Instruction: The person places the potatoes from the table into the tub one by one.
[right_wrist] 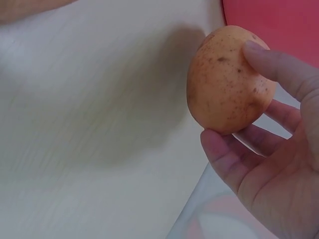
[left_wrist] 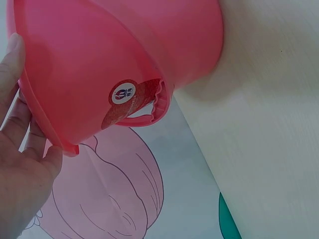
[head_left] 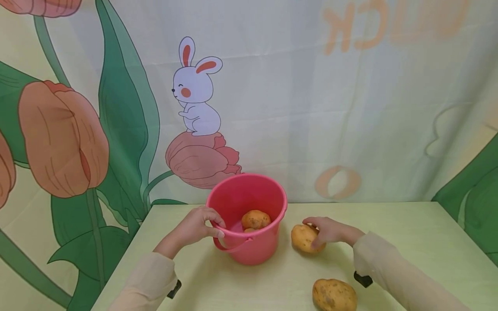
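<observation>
My left hand [head_left: 196, 226] grips the rim of the pink bucket [head_left: 249, 218], which stands on the pale green table [head_left: 408, 242] with two potatoes [head_left: 255, 219] inside. My right hand [head_left: 330, 230] holds a potato [head_left: 305, 237] with thumb and fingers curled round it, just beside the bucket on its right side. I think the potato can slip, because its skin is smooth and its shape is rounded, and my fingers [right_wrist: 227, 157] hold only one end. The bucket is light, thin plastic, so it may tip if my left hand pulls the rim. Another potato [head_left: 334, 295] lies near the table's front edge; my sleeve could push it off.
</observation>
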`<action>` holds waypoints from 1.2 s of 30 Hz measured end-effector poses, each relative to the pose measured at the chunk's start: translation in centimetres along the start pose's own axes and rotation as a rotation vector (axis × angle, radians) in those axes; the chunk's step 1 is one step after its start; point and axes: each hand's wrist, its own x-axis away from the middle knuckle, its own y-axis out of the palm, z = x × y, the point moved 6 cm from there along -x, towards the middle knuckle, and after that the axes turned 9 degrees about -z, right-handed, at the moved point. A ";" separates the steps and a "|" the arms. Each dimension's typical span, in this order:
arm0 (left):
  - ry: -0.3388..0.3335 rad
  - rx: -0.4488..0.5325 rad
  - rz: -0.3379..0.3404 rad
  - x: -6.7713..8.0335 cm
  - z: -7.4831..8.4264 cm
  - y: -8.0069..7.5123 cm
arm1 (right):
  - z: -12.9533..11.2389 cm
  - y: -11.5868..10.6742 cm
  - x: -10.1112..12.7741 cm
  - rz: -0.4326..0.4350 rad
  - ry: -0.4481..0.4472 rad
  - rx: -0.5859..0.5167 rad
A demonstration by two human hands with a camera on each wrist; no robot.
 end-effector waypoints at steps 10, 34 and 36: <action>-0.015 -0.001 0.010 0.0 0.0 0.0 | -0.4 -1.1 0.9 0.004 -0.028 0.019; 0.009 -0.005 -0.005 0.1 0.2 0.0 | -3.8 -3.8 3.0 -0.032 -0.070 0.047; 0.010 -0.006 -0.005 0.0 0.2 0.0 | -4.0 -4.0 3.2 -0.033 -0.065 0.057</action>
